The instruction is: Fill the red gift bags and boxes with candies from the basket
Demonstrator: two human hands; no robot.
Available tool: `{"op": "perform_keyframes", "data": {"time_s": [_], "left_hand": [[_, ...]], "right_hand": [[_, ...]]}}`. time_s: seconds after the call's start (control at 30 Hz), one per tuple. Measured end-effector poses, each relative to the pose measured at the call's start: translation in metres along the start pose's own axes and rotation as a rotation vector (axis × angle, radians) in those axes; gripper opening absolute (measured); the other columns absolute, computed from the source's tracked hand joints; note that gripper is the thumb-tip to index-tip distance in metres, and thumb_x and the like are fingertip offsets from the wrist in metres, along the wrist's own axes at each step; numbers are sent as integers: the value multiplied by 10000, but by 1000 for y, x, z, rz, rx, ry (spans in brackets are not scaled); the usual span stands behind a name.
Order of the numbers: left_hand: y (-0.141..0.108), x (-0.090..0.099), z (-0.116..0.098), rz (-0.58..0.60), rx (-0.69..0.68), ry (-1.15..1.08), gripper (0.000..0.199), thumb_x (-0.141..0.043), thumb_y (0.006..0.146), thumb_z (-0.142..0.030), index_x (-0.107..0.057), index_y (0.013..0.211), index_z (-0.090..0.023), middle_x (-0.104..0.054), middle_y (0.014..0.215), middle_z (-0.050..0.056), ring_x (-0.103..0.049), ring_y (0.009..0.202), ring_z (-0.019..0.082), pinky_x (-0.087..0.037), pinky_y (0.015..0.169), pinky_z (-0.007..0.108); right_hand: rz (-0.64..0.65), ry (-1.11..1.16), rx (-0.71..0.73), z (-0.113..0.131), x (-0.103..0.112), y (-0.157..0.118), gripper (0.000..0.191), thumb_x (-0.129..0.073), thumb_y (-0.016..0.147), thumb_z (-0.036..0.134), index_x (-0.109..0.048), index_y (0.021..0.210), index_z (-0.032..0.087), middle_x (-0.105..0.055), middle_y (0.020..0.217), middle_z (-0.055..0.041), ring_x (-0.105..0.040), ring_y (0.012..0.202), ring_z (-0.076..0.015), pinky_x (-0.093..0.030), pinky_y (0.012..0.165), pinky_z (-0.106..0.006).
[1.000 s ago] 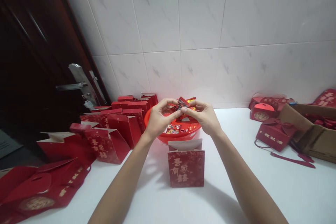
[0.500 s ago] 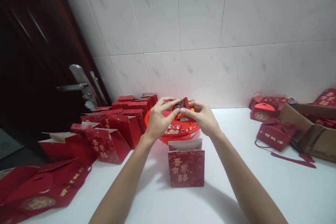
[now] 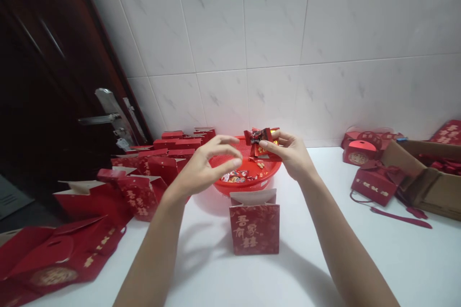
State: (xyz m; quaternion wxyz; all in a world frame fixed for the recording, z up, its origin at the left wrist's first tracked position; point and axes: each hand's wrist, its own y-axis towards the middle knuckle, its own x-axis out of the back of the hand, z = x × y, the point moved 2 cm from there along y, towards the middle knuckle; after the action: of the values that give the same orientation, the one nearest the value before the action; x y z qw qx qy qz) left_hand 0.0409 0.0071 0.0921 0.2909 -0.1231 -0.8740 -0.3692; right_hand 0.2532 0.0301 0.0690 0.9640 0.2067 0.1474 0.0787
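Note:
Several wrapped candies [image 3: 260,140] in dark red and bright red wrappers are pinched in my right hand [image 3: 291,153], above the right side of a red plastic basket [image 3: 220,159]. To the left of the basket's middle, my left hand [image 3: 205,163] holds nothing, its fingers curved and apart. More small wrapped candies [image 3: 237,176] lie at the bottom of the basket. Closer to me, an upright red paper gift box [image 3: 255,230] with gold characters stands with its top unfolded. I cannot see inside it.
Rows of red gift boxes [image 3: 139,196] stand along the left. At the right are a cardboard carton [image 3: 437,192] holding red items, a closed red box with a ribbon bow [image 3: 378,183] and a loose ribbon [image 3: 401,217]. A tiled wall [image 3: 273,96] rises behind the white table [image 3: 317,211].
My left hand has let go of the candies and drawn back left and toward me. My right hand has shifted slightly right, keeping the candies.

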Motion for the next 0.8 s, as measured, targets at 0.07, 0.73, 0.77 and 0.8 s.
{"op": "perform_keyframes", "data": {"time_s": [0.07,0.73,0.77,0.8], "left_hand": [[-7,6,-10,233,33,62,143,-688,858,-382,-801,817,-304,-675,1207,48,-630,1126,263,-508,956,338],[-4,-30,-7,615,267,81,161,-715,715,-275,-685,840,-179,-675,852,-3,-603,765,171,-433,644,254],[-4,-30,-7,629,278,120,218,-748,690,-319,-671,836,-176,-659,844,0,-592,756,177,-422,623,257],[-5,-29,-7,638,290,164,276,-774,666,-368,-651,818,-173,-636,817,1,-576,738,181,-406,598,260]], "right_hand": [[53,-38,-2,6,4,-2,288,-887,641,374,-706,761,184,-731,817,-27,-722,753,-189,-645,720,-369],[586,-318,-29,19,5,-14,212,-855,694,259,-720,815,150,-694,805,-25,-649,725,-135,-562,608,-246],[595,-338,-22,19,5,-14,207,-853,695,252,-723,820,150,-699,812,-27,-651,732,-137,-560,616,-248],[606,-360,-18,18,5,-14,203,-852,696,246,-725,822,151,-701,813,-25,-651,734,-138,-557,621,-250]]}}
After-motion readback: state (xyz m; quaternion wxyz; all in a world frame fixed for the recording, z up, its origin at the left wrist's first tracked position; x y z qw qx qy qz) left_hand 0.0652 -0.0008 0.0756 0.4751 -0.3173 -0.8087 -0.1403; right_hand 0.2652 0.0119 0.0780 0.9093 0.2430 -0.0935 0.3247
